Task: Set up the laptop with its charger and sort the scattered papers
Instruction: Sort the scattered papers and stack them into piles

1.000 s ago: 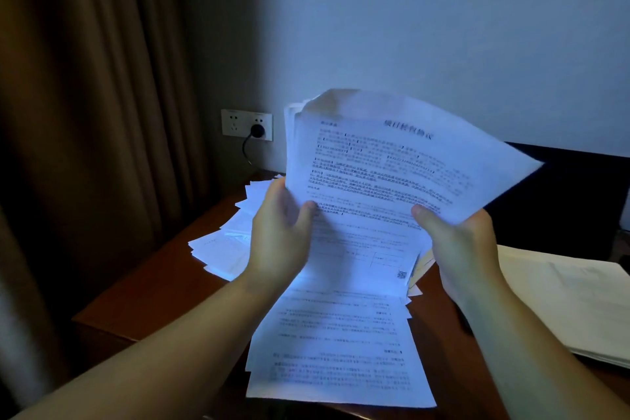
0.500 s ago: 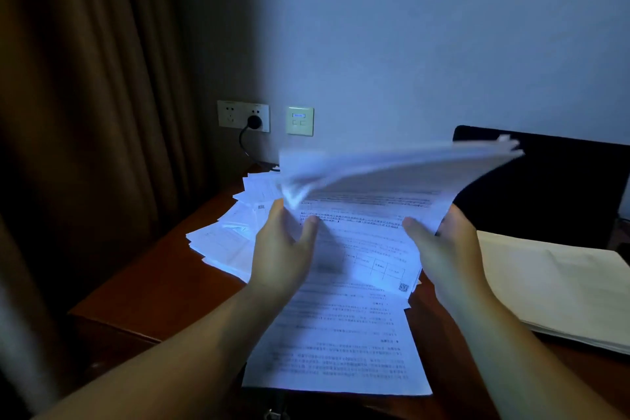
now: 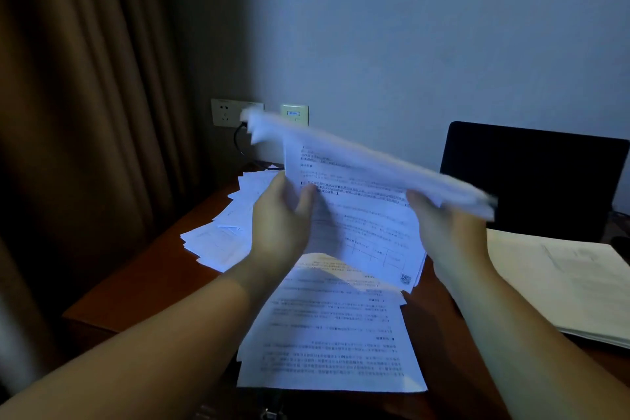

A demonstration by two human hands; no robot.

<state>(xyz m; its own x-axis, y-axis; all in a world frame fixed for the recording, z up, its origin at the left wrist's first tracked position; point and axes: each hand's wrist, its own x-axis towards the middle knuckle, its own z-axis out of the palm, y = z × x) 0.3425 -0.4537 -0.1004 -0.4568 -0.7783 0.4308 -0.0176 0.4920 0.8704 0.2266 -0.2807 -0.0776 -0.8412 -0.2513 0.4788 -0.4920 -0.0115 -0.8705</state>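
Note:
My left hand (image 3: 281,223) and my right hand (image 3: 446,235) each grip a side of a stack of printed papers (image 3: 361,215) held above the desk. The stack's top edge is blurred and tips to the right. More printed sheets (image 3: 334,341) lie flat on the wooden desk (image 3: 136,283) below my hands. A fanned pile of scattered papers (image 3: 225,232) sits to the left. The open laptop (image 3: 535,181) stands dark at the back right. A charger cable (image 3: 238,143) runs down from the wall socket (image 3: 226,112).
A neat pale paper pile (image 3: 572,283) lies in front of the laptop on the right. A brown curtain (image 3: 85,112) hangs along the left. A second wall plate (image 3: 295,114) sits beside the socket. The desk's left edge drops off near the curtain.
The held stack tipped from upright and facing me to nearly edge-on, then swung so its far edge slopes down to the right. Both hands kept their grip.

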